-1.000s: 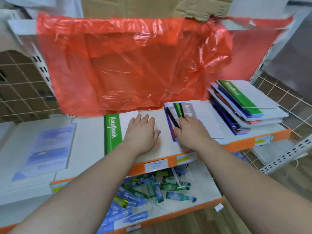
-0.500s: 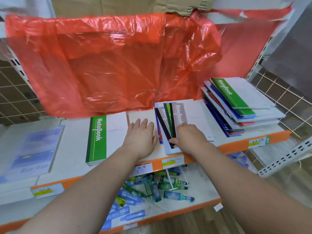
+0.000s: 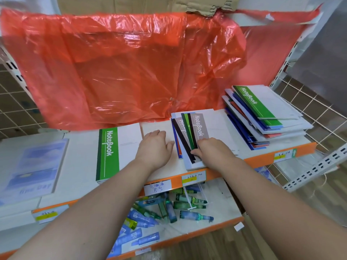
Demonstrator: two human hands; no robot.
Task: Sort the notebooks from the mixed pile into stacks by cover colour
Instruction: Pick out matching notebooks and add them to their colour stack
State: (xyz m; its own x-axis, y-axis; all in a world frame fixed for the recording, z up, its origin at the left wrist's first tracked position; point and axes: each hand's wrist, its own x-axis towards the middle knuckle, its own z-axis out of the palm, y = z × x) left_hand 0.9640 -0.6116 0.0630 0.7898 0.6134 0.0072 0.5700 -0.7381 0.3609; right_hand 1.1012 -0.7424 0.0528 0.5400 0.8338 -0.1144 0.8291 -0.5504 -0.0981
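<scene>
A fan of notebooks [image 3: 200, 126] on the orange-edged shelf [image 3: 262, 160] is gripped at its near end by the right hand [image 3: 214, 153], with the thumb [image 3: 195, 152] laid across the spines. A white cover [image 3: 159, 127] just beside it is pressed by the flat, straight-fingered left hand [image 3: 154, 147].

A single wide-angle view looks from the person's head forward and down onto the shelf [image 3: 80, 156], close enough that both forearms [image 3: 105, 203] run in from the bottom edge. The red plastic sheet [image 3: 120, 68] fills the top, the lower shelf [image 3: 221, 205] the bottom, and wire grid panels [image 3: 16, 106] stand at both side edges.
</scene>
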